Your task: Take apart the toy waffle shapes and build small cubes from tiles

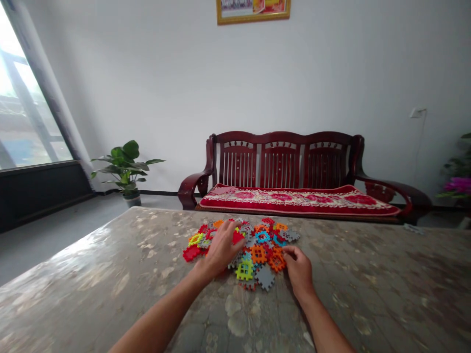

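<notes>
A heap of flat, notched plastic interlocking tiles in several colours lies in the middle of the table. My left hand (222,247) reaches over the heap's left part with fingers stretched out and thumb apart. A red tile (238,238) shows between its thumb and fingers; it does not look gripped. At the heap's right edge, my right hand (299,268) is closed, its fingertips pinching the rim of an orange tile (276,261). Nearer to me lie a yellow-green window tile (245,269) and a grey tile (265,277). Another orange window tile (258,254) sits between the hands.
A patterned cloth (147,294) covers the wide table. Behind it stands a dark red wooden bench (281,162) with a red floral cushion (294,198). A potted plant (128,166) is on the floor at left. A small grey piece (414,228) lies at the table's far right.
</notes>
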`<state>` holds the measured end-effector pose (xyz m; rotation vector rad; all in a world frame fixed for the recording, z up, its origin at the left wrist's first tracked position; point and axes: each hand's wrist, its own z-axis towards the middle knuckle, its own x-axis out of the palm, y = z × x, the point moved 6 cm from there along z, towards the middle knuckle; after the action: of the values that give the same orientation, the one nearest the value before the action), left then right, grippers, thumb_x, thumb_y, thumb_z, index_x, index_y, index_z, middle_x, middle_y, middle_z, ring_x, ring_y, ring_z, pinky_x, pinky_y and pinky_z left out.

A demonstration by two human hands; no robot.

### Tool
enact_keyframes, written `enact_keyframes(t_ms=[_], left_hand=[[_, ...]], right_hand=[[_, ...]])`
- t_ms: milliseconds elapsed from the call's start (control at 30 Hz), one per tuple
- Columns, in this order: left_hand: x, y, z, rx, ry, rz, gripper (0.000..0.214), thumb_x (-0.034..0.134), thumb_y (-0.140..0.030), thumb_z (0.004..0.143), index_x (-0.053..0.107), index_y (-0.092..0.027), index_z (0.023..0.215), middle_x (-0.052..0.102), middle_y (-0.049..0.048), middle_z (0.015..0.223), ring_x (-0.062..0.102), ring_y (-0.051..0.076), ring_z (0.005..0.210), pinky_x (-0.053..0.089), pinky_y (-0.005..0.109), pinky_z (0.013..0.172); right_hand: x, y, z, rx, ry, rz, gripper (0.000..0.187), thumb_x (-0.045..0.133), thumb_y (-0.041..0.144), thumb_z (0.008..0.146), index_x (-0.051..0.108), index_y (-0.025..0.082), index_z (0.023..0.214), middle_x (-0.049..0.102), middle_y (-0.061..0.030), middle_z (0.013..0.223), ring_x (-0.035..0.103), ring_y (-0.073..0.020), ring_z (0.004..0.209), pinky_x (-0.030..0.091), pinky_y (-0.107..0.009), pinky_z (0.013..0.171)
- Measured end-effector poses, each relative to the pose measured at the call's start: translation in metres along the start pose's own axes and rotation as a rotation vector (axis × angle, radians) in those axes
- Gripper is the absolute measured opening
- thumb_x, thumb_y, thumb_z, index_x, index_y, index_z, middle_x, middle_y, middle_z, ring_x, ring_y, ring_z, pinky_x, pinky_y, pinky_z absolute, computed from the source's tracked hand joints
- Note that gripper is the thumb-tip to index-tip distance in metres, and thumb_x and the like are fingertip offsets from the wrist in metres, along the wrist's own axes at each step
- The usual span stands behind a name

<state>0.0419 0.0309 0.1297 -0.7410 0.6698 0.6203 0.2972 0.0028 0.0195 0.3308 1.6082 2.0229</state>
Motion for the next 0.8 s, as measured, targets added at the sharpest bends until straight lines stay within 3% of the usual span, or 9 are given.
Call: enact_keyframes(t_ms=[133, 267, 367, 567, 667, 800], left_hand=[[-0.028, 0.081, 0.008, -0.081, -0.079, 0.009, 0.033, 0.055, -0.041, 0.085, 0.061, -0.024, 0.113, 0.065, 0.0071, 0.115, 0.059, 0.024, 0.111, 0.046, 0.041, 0.099], [-0.038, 0.159, 0.017, -0.181, 0.014, -0.004, 0.05, 0.043, -0.052, 0.086, 0.06, -0.021, 0.122, 0.063, 0.0094, 0.129, 0.055, 0.027, 0.122, 0.04, 0.045, 0.107], [-0.031, 0.197, 0.015, -0.281, 0.115, -0.035, 0.064, 0.034, -0.057, 0.086, 0.055, -0.017, 0.132, 0.058, 0.0112, 0.138, 0.051, 0.029, 0.129, 0.036, 0.047, 0.111], [-0.006, 0.223, 0.005, -0.41, 0.191, -0.196, 0.073, 0.026, -0.062, 0.089, 0.04, -0.019, 0.147, 0.041, 0.0065, 0.153, 0.038, 0.026, 0.14, 0.025, 0.042, 0.118], [0.001, 0.222, 0.01, -0.415, 0.205, -0.264, 0.073, 0.027, -0.062, 0.091, 0.037, -0.02, 0.149, 0.039, 0.0046, 0.154, 0.036, 0.025, 0.142, 0.022, 0.041, 0.119], [0.009, 0.21, 0.023, -0.348, 0.262, -0.287, 0.069, 0.031, -0.063, 0.09, 0.048, -0.021, 0.143, 0.046, 0.0024, 0.149, 0.041, 0.026, 0.138, 0.026, 0.041, 0.118]], right_hand=[[-0.004, 0.009, -0.006, -0.046, -0.04, -0.016, 0.028, 0.056, 0.041, 0.067, 0.068, 0.019, 0.079, 0.072, -0.0068, 0.082, 0.065, -0.0246, 0.08, 0.051, -0.037, 0.08], [-0.005, 0.018, -0.009, -0.126, -0.031, -0.074, 0.029, 0.052, 0.043, 0.075, 0.067, 0.02, 0.086, 0.071, -0.0071, 0.091, 0.065, -0.0239, 0.09, 0.049, -0.036, 0.086], [-0.003, 0.018, -0.001, -0.131, 0.041, -0.219, 0.037, 0.048, 0.046, 0.08, 0.066, 0.022, 0.102, 0.07, -0.0069, 0.106, 0.063, -0.024, 0.098, 0.048, -0.038, 0.09], [-0.001, 0.006, 0.044, -0.174, 0.07, -0.663, 0.055, 0.036, 0.056, 0.086, 0.061, 0.023, 0.124, 0.061, -0.0108, 0.127, 0.051, -0.0296, 0.123, 0.036, -0.047, 0.107], [0.009, 0.001, 0.077, -0.23, 0.127, -0.806, 0.059, 0.034, 0.056, 0.088, 0.055, 0.025, 0.133, 0.05, -0.0107, 0.141, 0.043, -0.0307, 0.132, 0.03, -0.049, 0.111], [0.033, -0.005, 0.117, -0.243, 0.27, -0.84, 0.059, 0.033, 0.058, 0.09, 0.051, 0.031, 0.139, 0.041, -0.0061, 0.151, 0.032, -0.0318, 0.141, 0.024, -0.054, 0.114]])
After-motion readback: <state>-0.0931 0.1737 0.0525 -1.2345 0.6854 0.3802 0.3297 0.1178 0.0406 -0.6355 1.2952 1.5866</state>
